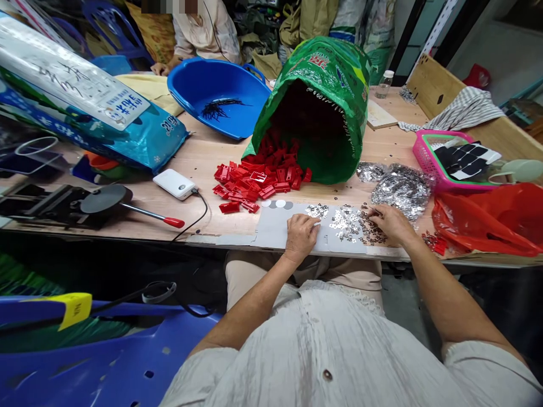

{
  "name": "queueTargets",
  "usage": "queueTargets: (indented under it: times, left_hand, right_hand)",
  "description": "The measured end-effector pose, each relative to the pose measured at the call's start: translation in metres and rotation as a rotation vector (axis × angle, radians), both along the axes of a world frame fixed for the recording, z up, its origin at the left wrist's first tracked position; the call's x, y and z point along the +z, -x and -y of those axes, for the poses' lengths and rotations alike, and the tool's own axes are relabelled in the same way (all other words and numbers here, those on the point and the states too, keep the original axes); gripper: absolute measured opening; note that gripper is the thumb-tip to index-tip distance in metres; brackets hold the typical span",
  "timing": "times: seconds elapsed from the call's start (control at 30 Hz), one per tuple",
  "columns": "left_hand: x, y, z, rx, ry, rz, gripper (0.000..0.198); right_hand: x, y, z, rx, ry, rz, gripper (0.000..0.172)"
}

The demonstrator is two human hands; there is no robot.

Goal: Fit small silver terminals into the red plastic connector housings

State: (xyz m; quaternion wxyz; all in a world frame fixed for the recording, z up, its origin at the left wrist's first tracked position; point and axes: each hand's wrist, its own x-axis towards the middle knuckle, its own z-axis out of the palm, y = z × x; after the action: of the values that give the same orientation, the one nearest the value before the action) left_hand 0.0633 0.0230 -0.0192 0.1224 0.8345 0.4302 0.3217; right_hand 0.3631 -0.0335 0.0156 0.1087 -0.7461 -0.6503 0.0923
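Note:
My left hand [302, 234] rests on a grey board [271, 226] at the table's front edge, its fingers curled and pressed together. Whatever it may hold is hidden. Beside its fingertips lie small silver metal pieces [345, 221], spread in loose clusters. My right hand [393, 224] is closed in a pinch over darker small metal pieces [374, 235] at the board's right end. I cannot make out what is between those fingers. Red plastic parts [271, 178] spill in a heap from a green woven sack [326, 164] lying on its side behind the board.
Clear bags of metal pieces [401, 189] lie behind my right hand, near a pink basket [424, 155] and red plastic bag [496, 217]. Leftward are a white power bank [175, 184], lever press [104, 199] and blue basin [220, 85]. Another person [207, 31] sits across the table.

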Motion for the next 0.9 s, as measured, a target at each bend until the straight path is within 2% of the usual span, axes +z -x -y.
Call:
queueTargets:
  times: [0.2,0.4,0.63,0.8,0.9]
  left_hand:
    - [0.001,0.0,0.001,-0.002,0.009,-0.007,0.016]
    - [0.001,0.0,0.0,-0.006,0.014,-0.003,0.016]
    - [-0.001,0.0,0.0,-0.01,0.014,-0.009,0.017]
    - [-0.001,0.0,0.0,-0.017,-0.007,0.002,0.016]
    - [-0.001,0.0,0.0,-0.017,-0.007,0.002,0.016]
  right_hand:
    - [-0.002,-0.007,-0.001,-0.025,-0.043,-0.182,0.01]
    - [-0.002,-0.006,0.001,-0.078,-0.061,-0.209,0.012]
    - [-0.004,-0.001,0.002,-0.111,-0.162,-0.154,0.013]
    - [-0.013,0.006,0.01,-0.014,-0.261,0.026,0.013]
    - [-0.017,0.007,0.02,0.034,-0.255,0.039,0.013]
